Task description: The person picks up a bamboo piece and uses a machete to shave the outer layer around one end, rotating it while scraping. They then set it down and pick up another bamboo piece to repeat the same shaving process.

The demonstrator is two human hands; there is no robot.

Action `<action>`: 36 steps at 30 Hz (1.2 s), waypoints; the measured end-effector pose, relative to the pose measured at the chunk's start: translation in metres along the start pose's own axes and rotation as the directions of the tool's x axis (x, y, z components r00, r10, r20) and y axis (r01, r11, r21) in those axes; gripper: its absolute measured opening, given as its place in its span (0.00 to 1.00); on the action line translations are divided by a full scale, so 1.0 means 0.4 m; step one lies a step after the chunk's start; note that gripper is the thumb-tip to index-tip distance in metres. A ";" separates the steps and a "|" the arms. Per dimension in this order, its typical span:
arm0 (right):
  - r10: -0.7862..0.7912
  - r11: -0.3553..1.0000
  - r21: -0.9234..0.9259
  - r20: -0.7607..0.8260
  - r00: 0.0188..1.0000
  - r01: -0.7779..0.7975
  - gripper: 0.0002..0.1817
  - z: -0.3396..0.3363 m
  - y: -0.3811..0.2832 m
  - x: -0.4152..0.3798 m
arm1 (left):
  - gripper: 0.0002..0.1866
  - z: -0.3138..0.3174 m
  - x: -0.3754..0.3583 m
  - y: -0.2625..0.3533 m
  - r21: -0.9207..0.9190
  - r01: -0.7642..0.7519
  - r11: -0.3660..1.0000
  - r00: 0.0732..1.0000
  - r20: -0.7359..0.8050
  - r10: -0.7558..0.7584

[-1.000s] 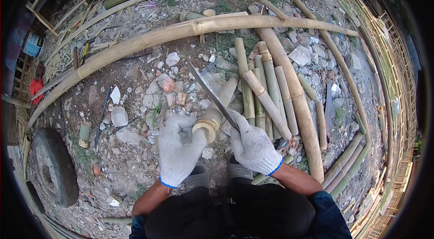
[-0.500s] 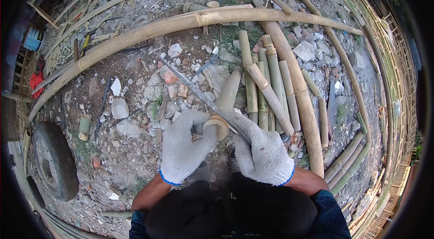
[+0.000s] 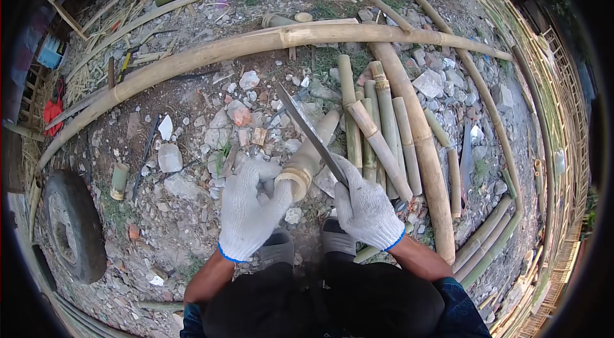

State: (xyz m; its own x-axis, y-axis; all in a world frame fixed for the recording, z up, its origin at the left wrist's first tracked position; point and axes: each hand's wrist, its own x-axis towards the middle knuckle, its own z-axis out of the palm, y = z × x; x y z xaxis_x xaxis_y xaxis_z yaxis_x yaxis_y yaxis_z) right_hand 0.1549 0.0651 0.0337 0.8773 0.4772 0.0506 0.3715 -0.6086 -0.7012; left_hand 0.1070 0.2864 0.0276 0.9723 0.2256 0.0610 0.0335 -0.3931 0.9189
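Note:
My left hand (image 3: 252, 211), in a white knit glove, is closed around the near end of a short bamboo tube (image 3: 309, 157). The tube slants away from me, its hollow cut end facing me beside my thumb. In my right hand (image 3: 368, 207), also gloved, is the handle of a long machete (image 3: 309, 125); my fingers hide most of that handle. The blade points forward and to the left, overlapping the tube's right side in this view. Just beyond my right hand lie several cut bamboo pieces (image 3: 389, 122) side by side.
A long bamboo pole (image 3: 211, 50) stretches across the ground ahead, and a thicker pole (image 3: 422, 140) lies to the right. An old tire (image 3: 75, 226) rests at left. Rubble and stones (image 3: 170, 157) cover the ground. My sandaled foot (image 3: 277, 247) is below my hands.
The machete blade has swung to the right and now points more forward, off the tube's near end. The tube's hollow end has shifted slightly left and down, with my left hand on it.

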 end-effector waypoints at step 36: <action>-0.288 0.955 -0.083 -0.045 0.957 0.283 0.33 0.028 -0.048 0.013 | 0.20 0.013 -0.007 0.025 -0.389 0.413 0.824 0.910 0.209 -0.358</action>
State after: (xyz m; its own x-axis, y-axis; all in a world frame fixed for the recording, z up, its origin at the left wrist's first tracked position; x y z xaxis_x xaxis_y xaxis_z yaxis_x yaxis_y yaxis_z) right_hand 0.1488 0.0863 0.0395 0.7463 0.6028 0.2824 0.6288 -0.4991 -0.5962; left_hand 0.1057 0.2771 0.0347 0.9211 0.1601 -0.3549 0.3395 0.1159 0.9335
